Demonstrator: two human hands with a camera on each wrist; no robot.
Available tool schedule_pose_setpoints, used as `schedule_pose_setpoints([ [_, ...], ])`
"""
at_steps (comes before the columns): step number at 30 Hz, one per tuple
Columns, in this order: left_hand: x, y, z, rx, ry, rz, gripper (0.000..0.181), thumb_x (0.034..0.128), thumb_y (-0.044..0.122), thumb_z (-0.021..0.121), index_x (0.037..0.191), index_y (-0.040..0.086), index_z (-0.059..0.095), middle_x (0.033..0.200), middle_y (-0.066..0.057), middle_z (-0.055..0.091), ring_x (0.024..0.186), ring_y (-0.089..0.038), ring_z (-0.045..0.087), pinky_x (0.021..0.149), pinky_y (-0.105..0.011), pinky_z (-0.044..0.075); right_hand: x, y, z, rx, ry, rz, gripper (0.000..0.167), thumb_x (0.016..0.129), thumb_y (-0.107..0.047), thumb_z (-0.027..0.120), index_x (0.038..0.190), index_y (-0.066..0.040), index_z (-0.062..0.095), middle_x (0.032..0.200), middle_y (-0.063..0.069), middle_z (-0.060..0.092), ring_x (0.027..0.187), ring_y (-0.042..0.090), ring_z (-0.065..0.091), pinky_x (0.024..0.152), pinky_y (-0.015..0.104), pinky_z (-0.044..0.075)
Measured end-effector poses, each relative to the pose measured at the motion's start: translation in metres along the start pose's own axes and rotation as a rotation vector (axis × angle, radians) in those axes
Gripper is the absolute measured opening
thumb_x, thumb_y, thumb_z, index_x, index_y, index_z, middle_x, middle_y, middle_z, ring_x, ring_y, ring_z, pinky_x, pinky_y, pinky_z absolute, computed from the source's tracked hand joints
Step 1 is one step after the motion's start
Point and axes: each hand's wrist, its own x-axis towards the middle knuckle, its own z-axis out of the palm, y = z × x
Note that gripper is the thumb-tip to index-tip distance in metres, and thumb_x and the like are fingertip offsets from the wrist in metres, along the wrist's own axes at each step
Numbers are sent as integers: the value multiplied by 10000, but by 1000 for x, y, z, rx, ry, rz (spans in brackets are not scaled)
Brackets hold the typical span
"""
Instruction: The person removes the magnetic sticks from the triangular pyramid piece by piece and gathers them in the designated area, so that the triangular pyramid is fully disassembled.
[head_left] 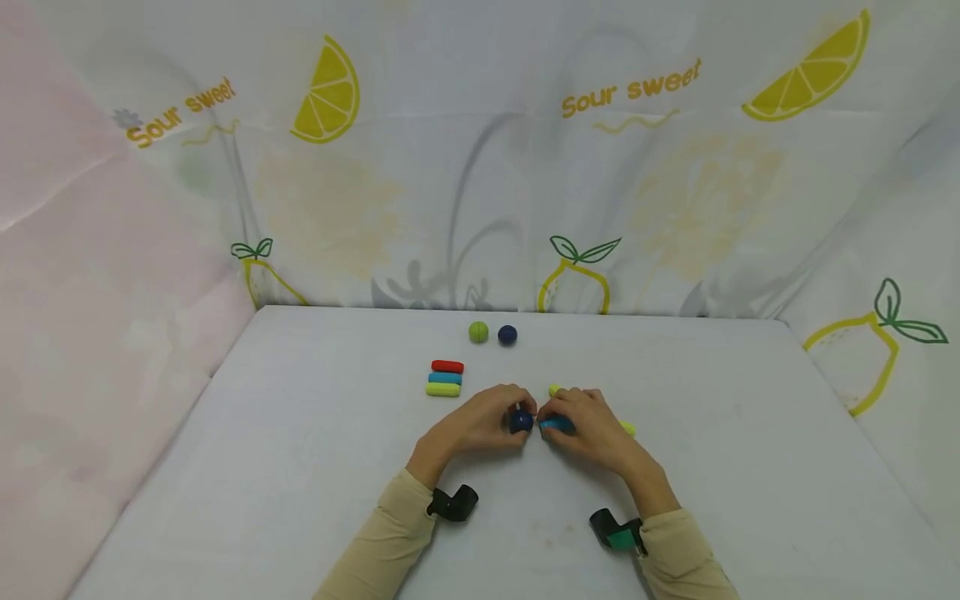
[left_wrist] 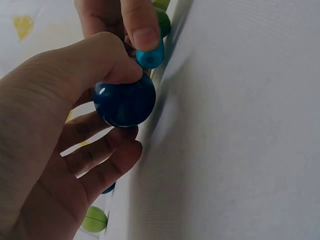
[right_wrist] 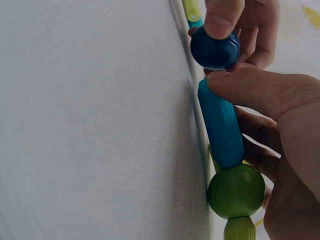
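Between the thumb and fingers of my left hand [head_left: 487, 419] is a glossy dark blue ball [left_wrist: 125, 100]. My right hand [head_left: 596, 429] pinches a blue rod [right_wrist: 220, 122] near the end that faces this ball. In the right wrist view, the rod's other end meets a green ball [right_wrist: 236, 191], and a yellow-green rod [right_wrist: 240, 230] extends from that ball's far side. Another yellow-green piece [head_left: 554, 390] pokes out behind the right hand. The two hands are nearly touching over the white table; whether ball and rod tip make contact is hard to tell.
Left of the hands lie a red rod [head_left: 447, 367], a second blue rod [head_left: 445, 378] and a yellow-green rod [head_left: 443, 390], side by side. Farther back sit a light green ball [head_left: 478, 332] and another dark blue ball [head_left: 507, 335]. A printed curtain [head_left: 450, 167] hangs behind the table [head_left: 300, 467].
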Motion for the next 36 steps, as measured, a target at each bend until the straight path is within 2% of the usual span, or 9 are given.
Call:
schedule_pose_setpoints([
  [5, 1, -2, -4, 13, 47, -19, 263, 840, 171, 689, 1085, 133, 601, 1016, 31, 615, 907, -94, 551, 832, -230, 468, -1, 0, 1, 19, 13, -8, 150, 820, -192, 733, 957, -205, 671, 981, -65, 640, 951, 156, 578, 882, 442, 367],
  [10, 8, -3, -2, 57, 106, -52, 280, 868, 177, 681, 1131, 127, 598, 1113, -13, 584, 963, -119, 574, 861, -264, 488, -3, -1, 3, 75, 13, -39, 119, 843, -204, 709, 956, -198, 673, 977, -75, 638, 935, 127, 578, 891, 446, 366],
  [14, 22, -2, -6, 95, 133, -59, 291, 879, 188, 674, 1154, 132, 596, 1158, -17, 561, 1040, -126, 578, 918, -272, 483, -6, -2, 1, 114, 26, -28, 88, 850, -199, 700, 934, -195, 674, 927, -95, 625, 904, 97, 575, 899, 452, 366],
  [17, 37, -1, -15, 118, 143, -59, 307, 876, 192, 679, 1165, 126, 598, 1164, -11, 564, 1072, -130, 576, 944, -271, 475, -5, -2, 0, 143, 41, -22, 85, 847, -167, 699, 927, -185, 675, 905, -107, 622, 895, 87, 575, 896, 453, 363],
  [22, 53, -4, -30, 212, 156, -80, 311, 875, 205, 680, 1170, 142, 603, 1179, -17, 569, 1055, -158, 587, 920, -309, 483, 1, -4, 3, 170, -10, -46, 71, 875, -186, 668, 945, -195, 664, 910, -125, 620, 917, 78, 571, 915, 448, 362],
  [26, 67, -8, -36, 270, 150, -82, 305, 883, 210, 668, 1174, 152, 599, 1187, -27, 571, 1039, -190, 587, 895, -359, 474, 3, -8, 3, 174, -30, -46, 60, 880, -193, 663, 939, -204, 659, 905, -137, 619, 926, 83, 572, 920, 452, 365],
  [31, 80, -17, -39, 273, 141, -97, 303, 888, 187, 662, 1180, 138, 602, 1187, -42, 575, 1063, -216, 587, 922, -386, 463, 3, -13, 4, 177, -40, -66, 59, 883, -195, 661, 942, -193, 665, 914, -133, 630, 922, 80, 572, 923, 465, 378],
  [36, 85, -26, -41, 258, 164, -112, 304, 874, 154, 677, 1168, 123, 609, 1153, -46, 593, 1065, -223, 604, 943, -380, 465, 4, -16, 8, 206, -50, -77, 53, 892, -210, 651, 943, -202, 666, 917, -153, 615, 918, 61, 558, 913, 440, 380],
])
